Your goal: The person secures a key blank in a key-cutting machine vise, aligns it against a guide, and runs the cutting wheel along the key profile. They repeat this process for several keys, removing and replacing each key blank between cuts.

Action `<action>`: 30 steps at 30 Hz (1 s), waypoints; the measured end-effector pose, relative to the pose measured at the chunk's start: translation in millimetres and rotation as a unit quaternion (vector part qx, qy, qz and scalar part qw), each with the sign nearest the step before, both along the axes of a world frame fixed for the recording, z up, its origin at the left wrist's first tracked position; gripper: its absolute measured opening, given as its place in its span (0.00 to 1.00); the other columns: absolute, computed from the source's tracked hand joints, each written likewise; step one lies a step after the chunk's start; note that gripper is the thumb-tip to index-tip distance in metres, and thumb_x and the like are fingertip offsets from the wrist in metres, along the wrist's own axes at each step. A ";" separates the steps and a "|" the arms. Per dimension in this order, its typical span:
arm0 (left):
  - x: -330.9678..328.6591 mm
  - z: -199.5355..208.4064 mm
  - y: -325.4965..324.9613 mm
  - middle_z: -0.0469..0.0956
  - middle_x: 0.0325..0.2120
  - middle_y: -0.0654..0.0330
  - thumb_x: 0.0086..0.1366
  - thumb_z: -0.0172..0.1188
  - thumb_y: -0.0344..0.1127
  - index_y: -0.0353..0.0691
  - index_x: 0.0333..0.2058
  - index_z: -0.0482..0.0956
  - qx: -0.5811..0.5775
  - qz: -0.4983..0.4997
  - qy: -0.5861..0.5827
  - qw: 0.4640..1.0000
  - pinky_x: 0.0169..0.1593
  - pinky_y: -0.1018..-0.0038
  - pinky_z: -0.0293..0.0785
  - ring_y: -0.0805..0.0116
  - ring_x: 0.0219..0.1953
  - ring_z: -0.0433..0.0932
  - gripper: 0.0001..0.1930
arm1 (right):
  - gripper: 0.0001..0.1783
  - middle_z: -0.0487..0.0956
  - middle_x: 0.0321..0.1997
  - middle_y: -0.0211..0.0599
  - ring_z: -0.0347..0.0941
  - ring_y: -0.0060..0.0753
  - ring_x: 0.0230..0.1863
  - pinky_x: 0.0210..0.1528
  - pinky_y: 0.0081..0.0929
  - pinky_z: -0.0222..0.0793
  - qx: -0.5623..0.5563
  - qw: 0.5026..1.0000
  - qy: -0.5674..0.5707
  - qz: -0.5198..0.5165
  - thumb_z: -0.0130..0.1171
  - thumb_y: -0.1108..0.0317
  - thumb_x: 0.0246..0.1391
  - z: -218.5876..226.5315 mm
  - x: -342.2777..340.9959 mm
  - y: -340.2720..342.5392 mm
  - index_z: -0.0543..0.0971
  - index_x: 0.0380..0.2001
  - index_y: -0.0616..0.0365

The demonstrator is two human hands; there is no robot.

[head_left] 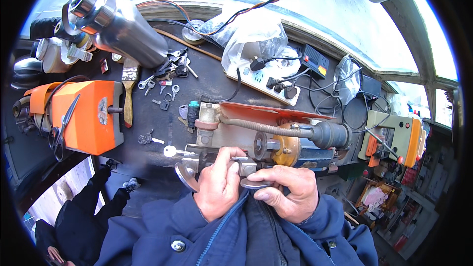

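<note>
A key-cutting machine point(213, 135) stands right in front of me. In its left clamp point(190, 161) a silver key point(171, 151) sits with its head sticking out to the left. My left hand point(217, 187) is closed at the right clamp point(247, 167), thumb and forefinger at its top; what they pinch is mostly hidden. My right hand point(290, 189) grips a flat round metal clamp knob point(256, 183) between thumb and fingers, just below that clamp. Another metal clamp knob point(186, 177) shows beside my left hand. Behind the clamps are the cutter wheel point(260, 145) and a yellowish housing point(286, 151).
Loose keys point(180, 64), a brush point(129, 88) and a steel bottle point(128, 32) lie or stand at the back left. An orange machine point(84, 118) is at left, a beige-and-orange one point(394, 133) at right. A power strip point(261, 81) trails cables. Another person point(74, 221) is at lower left.
</note>
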State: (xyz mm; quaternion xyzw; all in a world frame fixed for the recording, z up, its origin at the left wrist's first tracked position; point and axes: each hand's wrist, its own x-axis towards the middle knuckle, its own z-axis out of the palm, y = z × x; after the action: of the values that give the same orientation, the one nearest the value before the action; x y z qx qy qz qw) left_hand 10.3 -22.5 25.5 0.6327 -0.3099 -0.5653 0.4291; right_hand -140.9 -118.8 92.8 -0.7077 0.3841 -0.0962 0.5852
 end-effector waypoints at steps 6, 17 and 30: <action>5.2 -1.1 -0.4 0.76 0.25 0.59 0.71 0.44 0.27 0.38 0.49 0.69 0.013 -0.027 -0.010 1.000 0.30 0.74 0.69 0.77 0.24 0.71 0.11 | 0.21 0.75 0.21 0.33 0.73 0.28 0.17 0.21 0.24 0.67 -0.082 0.989 0.109 0.049 0.76 0.56 0.45 13.3 5.6 -10.3 0.80 0.35 0.59; 2.7 -10.7 -0.8 0.78 0.32 0.57 0.66 0.43 0.23 0.35 0.49 0.70 -0.021 -0.040 -0.004 0.999 0.41 0.75 0.73 0.74 0.35 0.75 0.14 | 0.27 0.77 0.15 0.45 0.72 0.41 0.13 0.19 0.36 0.68 -0.026 0.989 0.144 -0.004 0.54 0.52 0.62 -0.3 10.6 7.6 0.80 0.16 0.61; 4.3 -8.2 -1.4 0.76 0.39 0.56 0.69 0.46 0.24 0.35 0.48 0.69 -0.002 -0.025 0.076 0.997 0.49 0.75 0.71 0.70 0.41 0.75 0.11 | 0.39 0.75 0.14 0.37 0.61 0.21 0.08 0.11 0.20 0.60 0.553 0.830 -0.008 -0.071 0.41 0.36 0.62 -20.3 4.9 4.0 0.82 0.25 0.64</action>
State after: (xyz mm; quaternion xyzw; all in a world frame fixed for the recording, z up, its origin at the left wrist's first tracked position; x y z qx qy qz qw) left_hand 14.7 -23.8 17.3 0.5791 -0.2933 -0.6216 0.4384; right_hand -136.0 -114.8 72.4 -0.2358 0.4180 0.0853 0.8732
